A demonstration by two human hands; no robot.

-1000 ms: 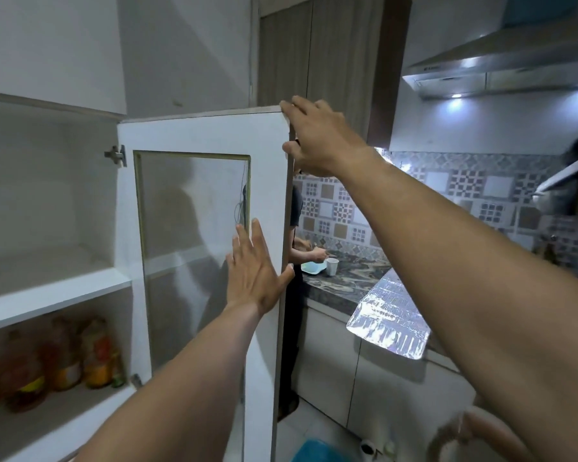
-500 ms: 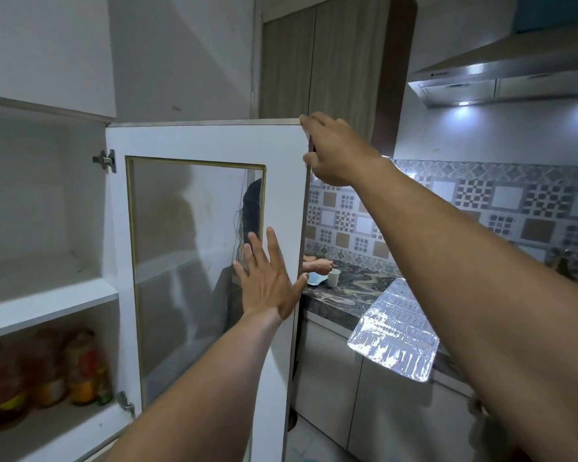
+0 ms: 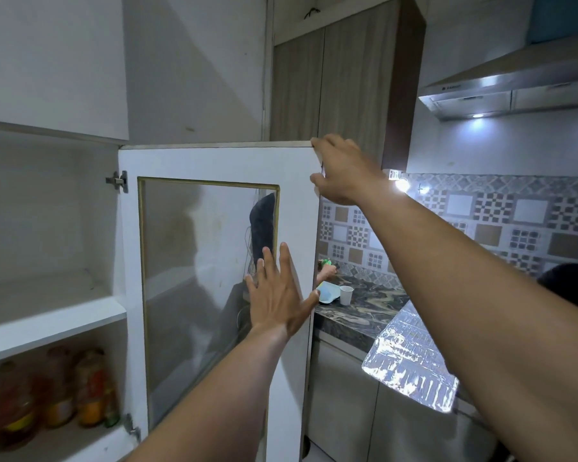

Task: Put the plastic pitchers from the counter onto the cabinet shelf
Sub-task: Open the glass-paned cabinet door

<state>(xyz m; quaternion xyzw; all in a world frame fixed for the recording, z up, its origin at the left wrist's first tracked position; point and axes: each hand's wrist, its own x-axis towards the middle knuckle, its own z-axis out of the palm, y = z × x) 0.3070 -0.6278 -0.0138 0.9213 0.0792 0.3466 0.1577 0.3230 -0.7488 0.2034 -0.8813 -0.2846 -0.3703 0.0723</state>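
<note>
While the cabinet door (image 3: 214, 228) stands open, left hand (image 3: 277, 295) pressed flat and spread, right hand (image 3: 342, 173) pinching its top corner, the shelf (image 3: 47, 321) sits bare; no pitchers visible, so everything seems left.

White cabinet door (image 3: 214, 165) with a gold-trimmed glass pane (image 3: 197, 278), white shelf (image 3: 47, 325) above orange and yellow bottles (image 3: 60, 391), dark marbled counter (image 3: 371, 305), checkered grey-and-tan tiles (image 3: 501, 221), a white cup (image 3: 346, 294), shiny silver foil (image 3: 411, 361)
</note>
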